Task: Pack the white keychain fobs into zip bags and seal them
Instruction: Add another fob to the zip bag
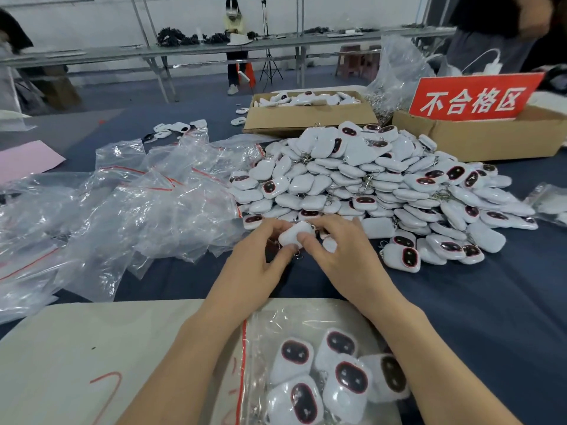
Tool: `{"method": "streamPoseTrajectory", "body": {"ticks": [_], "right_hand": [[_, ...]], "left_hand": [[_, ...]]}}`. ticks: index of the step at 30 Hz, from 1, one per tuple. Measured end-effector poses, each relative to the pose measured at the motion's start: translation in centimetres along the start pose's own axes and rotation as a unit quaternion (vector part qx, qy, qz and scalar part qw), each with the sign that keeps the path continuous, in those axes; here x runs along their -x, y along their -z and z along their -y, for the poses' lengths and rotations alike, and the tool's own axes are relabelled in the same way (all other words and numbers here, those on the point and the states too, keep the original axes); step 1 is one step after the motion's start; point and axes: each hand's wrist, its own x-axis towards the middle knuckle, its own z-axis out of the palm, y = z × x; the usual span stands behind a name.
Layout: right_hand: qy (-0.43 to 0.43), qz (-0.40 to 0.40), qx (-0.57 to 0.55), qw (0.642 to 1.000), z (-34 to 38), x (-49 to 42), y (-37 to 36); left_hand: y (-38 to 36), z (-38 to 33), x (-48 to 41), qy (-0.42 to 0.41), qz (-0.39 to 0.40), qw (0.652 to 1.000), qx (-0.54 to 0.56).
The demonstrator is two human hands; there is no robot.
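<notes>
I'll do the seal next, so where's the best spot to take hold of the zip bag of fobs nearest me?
Pinch the zip bag at the flat strip beside its red zip line, coming from the left. The bagged fobs bulge to the right of it, so that edge looks thin and bare. The left hand and right hand both hold a white fob.
</notes>
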Motion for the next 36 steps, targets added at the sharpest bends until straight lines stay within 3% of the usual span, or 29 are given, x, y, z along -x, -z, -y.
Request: {"method": "streamPoseTrajectory", "body": {"ticks": [5,8,11,14,18,22,36], "right_hand": [[-0.043,0.013,-0.192,0.98,0.8,0.1,0.5],[-0.055,0.081,-0.256,0.962,1.3,0.3,0.5],[-0.07,0.122,-0.307,0.941,1.6,0.4,0.6],[-0.09,0.082,-0.334,0.935,1.6,-0.1,0.3],[-0.11,0.042,-0.371,0.921,1.6,-0.4,-0.1],[-0.092,0.047,-0.37,0.923,1.3,-0.3,-0.3],[-0.115,0.034,-0.382,0.916,1.1,-0.7,0.0]], "left_hand": [[-0.1,-0.2,0.0,0.004,-0.037,0.998,0.054],[0.3,-0.2,-0.2,-0.002,-0.098,0.992,0.082],[0.5,-0.2,-0.1,0.003,-0.094,0.99,0.103],[0.3,-0.5,-0.1,-0.006,-0.094,0.99,0.104],[0.4,-0.8,-0.3,0.038,-0.067,0.975,0.208],[0.3,-0.5,-0.7,0.035,-0.016,0.983,0.178],[0.5,-0.5,-0.9,0.011,-0.002,0.984,0.177]]}}
